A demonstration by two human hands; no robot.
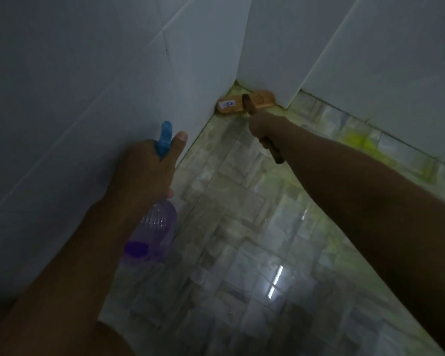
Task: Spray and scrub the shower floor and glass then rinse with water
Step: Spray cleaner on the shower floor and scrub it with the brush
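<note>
My left hand (147,173) grips a clear purple spray bottle (152,235) by its neck, its blue nozzle (165,137) pointing up toward the wall. My right hand (263,127) holds the wooden handle of a scrub brush (244,102). The brush head sits pressed into the far corner where the tiled shower floor (242,240) meets the two walls. The floor is wet and shiny, with yellow-green stains along its edges.
White tiled walls (88,86) rise on the left and at the back right (370,60). A yellow-green patch (357,142) lies along the right wall's base. Light reflects off the wet floor near the middle.
</note>
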